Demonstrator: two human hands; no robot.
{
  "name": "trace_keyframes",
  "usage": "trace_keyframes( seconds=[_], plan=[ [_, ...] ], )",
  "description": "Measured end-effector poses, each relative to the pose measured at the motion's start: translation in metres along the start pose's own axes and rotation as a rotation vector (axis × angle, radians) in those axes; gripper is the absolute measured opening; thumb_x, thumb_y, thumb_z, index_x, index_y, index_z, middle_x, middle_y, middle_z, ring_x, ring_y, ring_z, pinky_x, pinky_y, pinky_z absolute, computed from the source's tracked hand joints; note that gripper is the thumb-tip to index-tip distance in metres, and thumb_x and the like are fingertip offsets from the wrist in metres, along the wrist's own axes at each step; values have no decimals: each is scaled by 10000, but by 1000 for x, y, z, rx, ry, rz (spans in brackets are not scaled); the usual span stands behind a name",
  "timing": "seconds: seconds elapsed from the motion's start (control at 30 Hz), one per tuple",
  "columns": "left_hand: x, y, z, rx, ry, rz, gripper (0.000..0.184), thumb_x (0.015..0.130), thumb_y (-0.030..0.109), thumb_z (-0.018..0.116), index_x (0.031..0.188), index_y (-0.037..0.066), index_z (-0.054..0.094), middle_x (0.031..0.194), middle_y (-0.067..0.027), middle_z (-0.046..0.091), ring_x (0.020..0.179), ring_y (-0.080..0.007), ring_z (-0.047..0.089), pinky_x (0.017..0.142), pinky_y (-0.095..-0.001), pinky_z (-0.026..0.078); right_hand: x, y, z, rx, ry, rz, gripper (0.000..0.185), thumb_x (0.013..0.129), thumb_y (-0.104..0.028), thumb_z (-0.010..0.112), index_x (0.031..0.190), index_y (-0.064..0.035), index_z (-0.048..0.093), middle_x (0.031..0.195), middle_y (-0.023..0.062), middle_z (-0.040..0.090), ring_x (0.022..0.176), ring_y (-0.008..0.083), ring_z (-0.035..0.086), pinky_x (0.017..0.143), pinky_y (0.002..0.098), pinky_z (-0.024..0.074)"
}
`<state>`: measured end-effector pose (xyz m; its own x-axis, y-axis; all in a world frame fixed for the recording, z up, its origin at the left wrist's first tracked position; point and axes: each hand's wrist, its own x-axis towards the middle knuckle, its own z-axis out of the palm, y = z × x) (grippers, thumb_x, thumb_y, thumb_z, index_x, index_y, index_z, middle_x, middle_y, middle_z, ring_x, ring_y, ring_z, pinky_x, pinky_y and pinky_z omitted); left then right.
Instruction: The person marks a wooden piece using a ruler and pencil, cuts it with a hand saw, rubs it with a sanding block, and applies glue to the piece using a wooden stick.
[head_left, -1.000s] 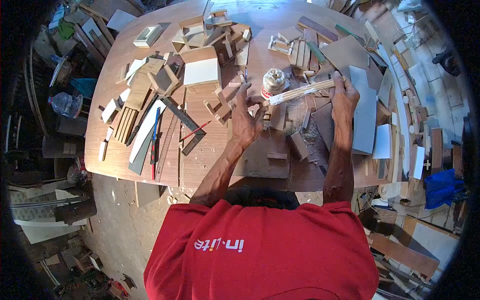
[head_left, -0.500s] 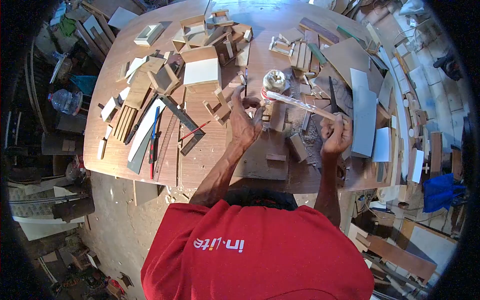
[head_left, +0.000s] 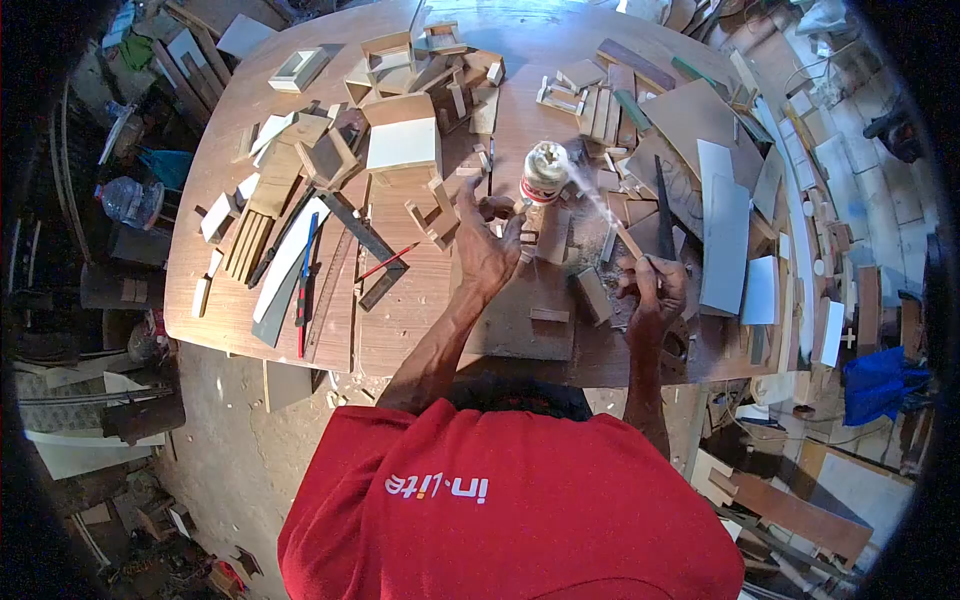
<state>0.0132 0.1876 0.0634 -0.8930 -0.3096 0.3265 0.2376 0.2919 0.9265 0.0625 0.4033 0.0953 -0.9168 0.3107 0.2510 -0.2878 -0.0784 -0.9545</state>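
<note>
My right hand (head_left: 655, 288) is closed on a wooden stick (head_left: 628, 240) whose far end is coated in a white paste. That coated end, blurred by motion, is beside the rim of a jar (head_left: 543, 175) with a red label and white crust around its mouth. Left of the jar, my left hand (head_left: 487, 245) pinches a small wooden piece (head_left: 520, 207) between thumb and fingers; most of it is hidden. Below the hands lie a flat board (head_left: 520, 325) and a small wood block (head_left: 593, 296).
Small wooden box-like pieces (head_left: 403, 140) stand at the back left. A try square (head_left: 365, 235), a red pencil (head_left: 390, 262) and a blue-and-red cutter (head_left: 307, 280) lie left of my hands. Wood strips, white panels (head_left: 727, 240) and a handsaw-like dark tool (head_left: 665, 205) are on the right.
My right hand has moved slightly left and down, turning the stick steeper, its coated end now right of the jar instead of across its front. The left hand is almost still.
</note>
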Motion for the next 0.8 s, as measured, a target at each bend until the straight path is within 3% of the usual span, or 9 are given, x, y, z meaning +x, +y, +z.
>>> trace_keyframes(
  seconds=[0.1,0.33,0.4,0.6,0.73,0.8],
  plan=[
    [-1,-2,0,-8,8,4,723,756,-48,682,1357,17,286,896,-142,643,851,-238,658,770,-348,511,-4,-1,-1,5,-24,6,68,922,-87,568,935,-21,558,826,127,676,611,119,595,510,259,502],
    [4,-6,-3,30,-23,18,715,754,-55,670,1354,9,286,919,-154,646,853,-245,658,776,-353,511,-17,-6,-9,-92,-153,27,106,907,-119,614,921,-24,569,831,106,671,617,116,597,564,272,506],
    [3,-6,-2,43,-26,26,713,754,-58,665,1354,10,286,923,-157,647,857,-248,659,782,-356,511,-20,4,-17,-242,-266,30,102,901,-95,612,967,-17,600,855,97,678,663,132,619,627,270,509],
    [2,-5,-4,20,-12,20,705,755,-55,664,1350,17,294,941,-163,652,890,-260,664,811,-366,514,-23,8,-19,-407,-291,-51,149,894,-92,629,1013,-5,652,934,89,687,844,162,652,768,303,515],
    [2,-4,-4,32,-5,26,701,755,-52,667,1346,14,296,956,-166,653,901,-261,666,818,-366,516,-25,7,-17,-354,-268,42,192,889,-96,640,1057,-6,658,961,96,689,871,161,647,795,303,508],
    [2,-5,-4,37,1,37,701,755,-51,670,1345,15,298,963,-166,653,901,-261,666,817,-365,517,-25,8,-13,-477,-261,99,265,900,-36,612,1163,-14,635,942,74,676,843,106,615,745,251,504]
  ],
)
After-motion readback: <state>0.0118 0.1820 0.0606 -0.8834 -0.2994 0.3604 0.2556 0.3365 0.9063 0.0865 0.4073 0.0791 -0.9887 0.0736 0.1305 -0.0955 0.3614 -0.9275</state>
